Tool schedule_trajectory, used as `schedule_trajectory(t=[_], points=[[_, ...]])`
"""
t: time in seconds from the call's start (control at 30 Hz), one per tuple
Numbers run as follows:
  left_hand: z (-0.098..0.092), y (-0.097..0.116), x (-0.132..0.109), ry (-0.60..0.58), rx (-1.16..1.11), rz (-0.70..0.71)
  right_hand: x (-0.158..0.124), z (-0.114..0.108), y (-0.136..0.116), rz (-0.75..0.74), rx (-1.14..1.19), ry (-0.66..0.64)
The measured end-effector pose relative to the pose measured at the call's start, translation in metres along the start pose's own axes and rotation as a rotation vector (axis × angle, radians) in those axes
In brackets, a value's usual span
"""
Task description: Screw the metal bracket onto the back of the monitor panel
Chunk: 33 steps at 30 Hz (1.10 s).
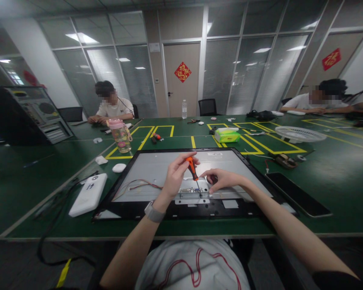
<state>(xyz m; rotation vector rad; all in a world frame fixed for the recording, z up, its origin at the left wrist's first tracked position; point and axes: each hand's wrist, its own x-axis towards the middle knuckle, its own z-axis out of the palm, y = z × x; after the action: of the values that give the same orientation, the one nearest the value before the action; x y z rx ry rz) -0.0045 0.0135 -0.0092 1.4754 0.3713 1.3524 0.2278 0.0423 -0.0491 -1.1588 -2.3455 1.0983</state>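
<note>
Head view: my left hand (pixel 176 174) closes its grip on the orange-handled screwdriver (pixel 192 168), tip down on the monitor's metal bracket (pixel 191 195); my right hand (pixel 220 180) rests open, steadying it. Unscrewing looks underway; next I'd keep the tip seated.

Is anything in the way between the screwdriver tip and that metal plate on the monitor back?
Nothing visible. The left hand holds the screwdriver tip-down on the metal plate; the right hand rests on the plate's right side, clear of the tip.
</note>
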Motion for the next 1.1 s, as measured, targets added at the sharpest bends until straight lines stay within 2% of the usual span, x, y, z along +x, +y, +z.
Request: schedule_trajectory(t=[0.1, 0.2, 0.33, 0.53, 0.77, 0.83, 1.0, 1.1], points=[[0.0002, -0.0005, 0.0002, 0.006, 0.043, 0.021, 0.0001, 0.0001, 0.0004, -0.005, -0.002, 0.006], [0.0007, -0.0006, 0.0013, 0.054, 0.151, 0.083, 0.0, 0.0, 0.0, -0.01, -0.008, 0.008], [0.0001, -0.0011, 0.0023, 0.133, 0.225, 0.089, 0.0001, -0.0003, 0.0005, -0.011, -0.018, 0.004], [0.0, -0.0009, 0.0016, 0.067, 0.028, -0.018, 0.0006, 0.0001, 0.0037, -0.023, -0.009, 0.006], [0.0015, 0.0003, 0.0011, 0.104, 0.244, 0.08, 0.0012, 0.0004, 0.0056, -0.032, -0.02, 0.01], [0.0014, 0.0008, 0.0012, 0.096, 0.221, 0.05, 0.0013, 0.0006, 0.0067, -0.034, -0.013, 0.011], [0.0013, 0.0019, 0.0018, 0.068, 0.005, -0.026, 0.0009, 0.0006, 0.007, -0.026, -0.001, 0.012], [0.0013, 0.0015, 0.0015, 0.077, 0.019, -0.024, 0.0009, 0.0006, 0.007, -0.025, -0.006, 0.014]])
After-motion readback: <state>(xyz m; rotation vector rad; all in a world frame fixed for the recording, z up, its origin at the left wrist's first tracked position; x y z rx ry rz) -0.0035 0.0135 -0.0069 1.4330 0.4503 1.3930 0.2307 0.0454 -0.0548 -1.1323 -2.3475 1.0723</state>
